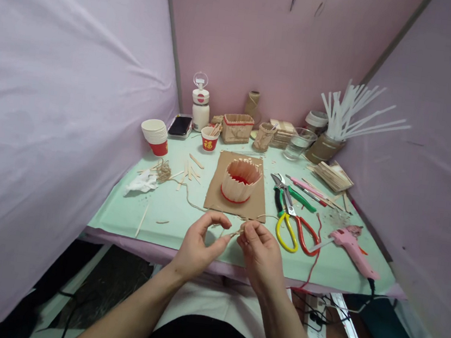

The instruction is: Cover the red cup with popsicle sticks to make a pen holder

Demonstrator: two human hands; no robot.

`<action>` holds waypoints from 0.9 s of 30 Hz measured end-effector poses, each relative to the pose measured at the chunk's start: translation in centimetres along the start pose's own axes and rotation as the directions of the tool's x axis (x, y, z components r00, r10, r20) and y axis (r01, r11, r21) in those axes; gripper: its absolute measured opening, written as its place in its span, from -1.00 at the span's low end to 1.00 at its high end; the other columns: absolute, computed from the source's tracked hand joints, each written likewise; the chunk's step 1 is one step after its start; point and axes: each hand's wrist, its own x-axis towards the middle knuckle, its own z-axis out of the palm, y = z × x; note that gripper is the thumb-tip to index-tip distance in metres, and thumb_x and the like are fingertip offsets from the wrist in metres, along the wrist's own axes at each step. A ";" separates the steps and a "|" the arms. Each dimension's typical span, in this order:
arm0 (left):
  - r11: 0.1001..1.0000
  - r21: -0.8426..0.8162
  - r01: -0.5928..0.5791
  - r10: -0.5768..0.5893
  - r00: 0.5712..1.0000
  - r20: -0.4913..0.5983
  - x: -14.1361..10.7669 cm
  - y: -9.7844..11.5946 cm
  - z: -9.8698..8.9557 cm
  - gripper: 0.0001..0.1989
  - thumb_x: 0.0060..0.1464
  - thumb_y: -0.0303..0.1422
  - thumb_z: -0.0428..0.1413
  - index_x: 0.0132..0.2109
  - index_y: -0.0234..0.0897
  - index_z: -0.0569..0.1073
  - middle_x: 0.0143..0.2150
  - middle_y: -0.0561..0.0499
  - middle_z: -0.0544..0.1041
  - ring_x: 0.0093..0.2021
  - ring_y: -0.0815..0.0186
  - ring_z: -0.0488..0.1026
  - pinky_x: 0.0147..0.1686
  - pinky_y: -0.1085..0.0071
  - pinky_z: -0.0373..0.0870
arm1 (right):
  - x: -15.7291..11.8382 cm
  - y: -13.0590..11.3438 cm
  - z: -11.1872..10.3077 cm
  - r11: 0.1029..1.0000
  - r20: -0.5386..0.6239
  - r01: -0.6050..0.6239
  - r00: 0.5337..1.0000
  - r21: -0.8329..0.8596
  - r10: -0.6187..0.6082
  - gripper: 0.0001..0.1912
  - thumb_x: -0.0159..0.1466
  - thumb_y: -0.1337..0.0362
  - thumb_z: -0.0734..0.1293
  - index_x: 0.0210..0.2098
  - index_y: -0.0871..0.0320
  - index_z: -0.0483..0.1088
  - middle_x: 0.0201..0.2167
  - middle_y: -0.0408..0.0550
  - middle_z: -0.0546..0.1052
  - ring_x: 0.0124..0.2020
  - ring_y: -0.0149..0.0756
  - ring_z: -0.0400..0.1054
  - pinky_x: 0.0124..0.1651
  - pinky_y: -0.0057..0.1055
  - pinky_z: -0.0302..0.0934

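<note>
Working twine [235, 234] by fingertip, just off the cardboard's [213, 192] near edge. Right hand [261, 253] pinched it; left hand [196, 249] curled, thumb and index apart, grip unclear. Next move likely needed slack, steady pinch.

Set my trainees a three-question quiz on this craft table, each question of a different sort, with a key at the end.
1. Multiple choice: what stands on the brown cardboard?
a) the stack of paper cups
b) the round stick-walled container
c) the white bottle

2. True or false: the pink glue gun lies to the right of the scissors.

3. Fill the gap: the fingers of the right hand pinch some tan ____.

Key: 1 b; 2 true; 3 twine.
</note>
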 end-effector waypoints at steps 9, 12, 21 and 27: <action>0.988 -0.067 0.141 -0.137 0.989 0.059 0.4 0.3 0.4 -0.88 0.00 -0.40 0.17 -0.28 -0.31 0.40 -0.31 -0.01 0.46 -0.23 0.34 0.41 -0.14 0.40 0.36 | -0.1 0.8 0.0 0.993 0.001 0.010 1.000 -0.122 -0.010 -0.76 0.17 0.11 0.37 -0.47 0.15 0.35 -0.54 -0.23 0.30 -0.51 -0.46 0.12 -0.41 -0.48 0.05; 0.975 -0.097 0.199 -0.198 0.980 0.025 0.3 0.2 0.6 -0.88 0.00 -0.36 0.18 -0.31 -0.32 0.42 -0.35 0.01 0.47 -0.29 0.37 0.43 -0.21 0.43 0.38 | -0.1 0.6 0.0 0.975 -0.016 0.054 0.998 -0.214 -0.059 -0.78 0.20 0.11 0.33 -0.41 0.14 0.39 -0.52 -0.20 0.34 -0.50 -0.44 0.16 -0.41 -0.47 0.08; 0.961 -0.206 0.187 -0.207 0.975 -0.082 0.4 0.6 0.6 -0.86 -0.01 -0.33 0.21 -0.32 -0.33 0.46 -0.37 0.01 0.56 -0.31 0.35 0.50 -0.21 0.41 0.44 | -0.9 -1.2 0.3 0.280 0.372 0.628 0.701 -0.726 -0.609 -0.85 0.22 0.43 0.29 -0.24 0.09 0.42 -0.32 -0.05 0.46 -0.24 -0.28 0.32 -0.17 -0.28 0.23; 0.973 -0.128 0.192 -0.203 0.977 -0.073 0.2 0.2 0.7 -0.86 0.02 -0.32 0.18 -0.34 -0.33 0.49 -0.37 -0.01 0.56 -0.31 0.33 0.50 -0.22 0.42 0.43 | -0.7 -1.4 0.0 0.199 0.443 0.647 0.683 -0.736 -0.580 -0.87 0.24 0.40 0.28 -0.26 0.09 0.42 -0.34 -0.03 0.47 -0.26 -0.25 0.32 -0.19 -0.24 0.22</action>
